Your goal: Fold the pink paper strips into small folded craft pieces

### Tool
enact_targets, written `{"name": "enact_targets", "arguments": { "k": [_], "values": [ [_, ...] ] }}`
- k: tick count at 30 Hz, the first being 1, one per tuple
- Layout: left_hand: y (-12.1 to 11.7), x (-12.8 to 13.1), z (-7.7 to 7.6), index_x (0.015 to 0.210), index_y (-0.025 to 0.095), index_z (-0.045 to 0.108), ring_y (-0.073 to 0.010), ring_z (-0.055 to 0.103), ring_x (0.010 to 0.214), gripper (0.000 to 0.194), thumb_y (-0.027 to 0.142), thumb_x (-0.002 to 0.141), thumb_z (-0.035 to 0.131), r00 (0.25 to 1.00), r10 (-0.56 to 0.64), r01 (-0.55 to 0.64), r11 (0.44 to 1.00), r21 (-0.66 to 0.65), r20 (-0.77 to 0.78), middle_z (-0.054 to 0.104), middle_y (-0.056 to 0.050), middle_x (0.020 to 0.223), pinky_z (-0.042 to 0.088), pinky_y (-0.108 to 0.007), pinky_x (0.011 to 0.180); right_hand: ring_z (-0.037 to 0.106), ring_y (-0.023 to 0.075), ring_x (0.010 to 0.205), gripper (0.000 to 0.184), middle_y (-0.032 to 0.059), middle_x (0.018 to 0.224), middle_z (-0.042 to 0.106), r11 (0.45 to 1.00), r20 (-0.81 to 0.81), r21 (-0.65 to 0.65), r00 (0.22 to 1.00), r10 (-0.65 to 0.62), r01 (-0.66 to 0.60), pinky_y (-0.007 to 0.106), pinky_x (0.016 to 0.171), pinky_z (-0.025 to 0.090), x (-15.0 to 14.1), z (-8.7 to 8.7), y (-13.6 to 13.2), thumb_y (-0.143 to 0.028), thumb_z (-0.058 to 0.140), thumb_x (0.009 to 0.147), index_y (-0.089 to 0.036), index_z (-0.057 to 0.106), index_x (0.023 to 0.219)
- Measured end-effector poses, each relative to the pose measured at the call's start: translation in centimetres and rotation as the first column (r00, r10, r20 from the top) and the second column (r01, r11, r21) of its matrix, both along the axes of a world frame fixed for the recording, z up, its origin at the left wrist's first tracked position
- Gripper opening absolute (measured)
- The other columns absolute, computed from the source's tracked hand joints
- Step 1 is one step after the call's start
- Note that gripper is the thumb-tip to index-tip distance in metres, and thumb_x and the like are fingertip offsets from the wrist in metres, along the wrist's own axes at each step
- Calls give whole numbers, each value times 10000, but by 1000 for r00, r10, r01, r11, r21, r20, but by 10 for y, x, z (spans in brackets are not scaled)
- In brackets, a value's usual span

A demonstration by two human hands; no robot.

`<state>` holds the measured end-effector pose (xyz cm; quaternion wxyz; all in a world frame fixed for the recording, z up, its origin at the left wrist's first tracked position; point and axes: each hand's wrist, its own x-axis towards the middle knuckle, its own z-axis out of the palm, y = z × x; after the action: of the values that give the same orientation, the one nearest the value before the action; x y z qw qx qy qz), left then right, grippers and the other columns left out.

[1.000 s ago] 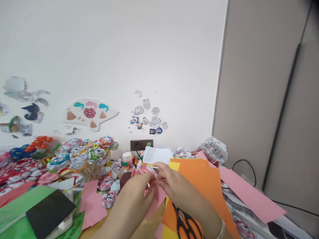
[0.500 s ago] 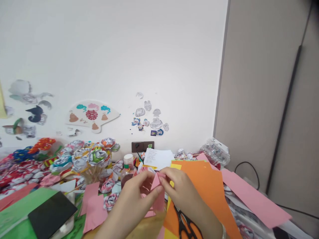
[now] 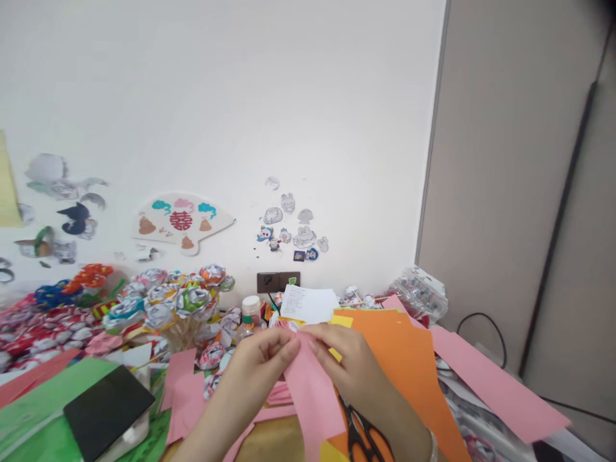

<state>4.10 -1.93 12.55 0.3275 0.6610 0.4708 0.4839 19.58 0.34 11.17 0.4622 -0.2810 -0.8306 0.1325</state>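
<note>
A long strip of pink paper (image 3: 315,404) hangs down between my hands, its upper end pinched by both. My left hand (image 3: 267,359) grips the top left edge between thumb and fingers. On the other side my right hand (image 3: 339,353) pinches the top right edge in the same way. Folds at the very top are partly hidden by my fingers. Behind and below the strip lie more cut pink paper strips (image 3: 279,394). Black-handled scissors (image 3: 360,433) rest on the orange paper (image 3: 399,366), just under my right wrist.
Paper flowers (image 3: 180,298) on sticks crowd the back left. A bottle with a white cap (image 3: 251,305) stands behind my left hand. At the left are a black flat object (image 3: 110,410) and green sheets (image 3: 58,385). A long pink sheet (image 3: 500,385) lies at the right.
The pink paper, earlier mostly hidden and then folded into a point between my fingers, now hangs as a long strip. My view has shifted slightly to the left.
</note>
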Motion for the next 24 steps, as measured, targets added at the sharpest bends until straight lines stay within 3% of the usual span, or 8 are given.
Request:
{"name": "enact_targets", "arguments": {
  "k": [7, 14, 18, 24],
  "values": [
    [-5, 1, 5, 566, 154, 522, -90, 407, 493, 267, 373, 717, 513, 998, -21, 22, 1000, -20, 54, 416, 57, 502, 361, -198, 479, 568, 164, 830, 396, 41, 945, 640, 992, 196, 108, 980, 36, -58, 296, 731, 451, 13, 2, 1, -117, 376, 856, -261, 471, 1213],
    [-8, 3, 6, 585, 157, 543, -102, 447, 522, 249, 376, 703, 521, 993, -23, 31, 998, -62, 117, 429, 54, 518, 401, -205, 509, 570, 162, 801, 371, 64, 896, 634, 967, 236, 241, 972, 20, -78, 303, 696, 470, 12, 1, 6, -138, 332, 890, -256, 480, 1209],
    [-7, 4, 5, 612, 160, 546, -100, 461, 536, 240, 379, 707, 527, 980, -66, 80, 994, -70, 185, 460, 49, 545, 418, -202, 524, 573, 156, 797, 329, 69, 888, 634, 971, 212, 227, 977, 23, -72, 281, 689, 467, 11, 1, 8, -162, 351, 890, -236, 546, 1145],
    [-4, 2, 4, 613, 151, 565, -98, 442, 523, 227, 346, 724, 529, 999, -17, 17, 1000, 5, 37, 452, 44, 529, 381, -188, 480, 567, 150, 837, 332, 42, 932, 642, 995, 115, 94, 993, 33, -44, 285, 735, 450, 10, 2, 3, -139, 382, 866, -246, 548, 1133]
  ]
}}
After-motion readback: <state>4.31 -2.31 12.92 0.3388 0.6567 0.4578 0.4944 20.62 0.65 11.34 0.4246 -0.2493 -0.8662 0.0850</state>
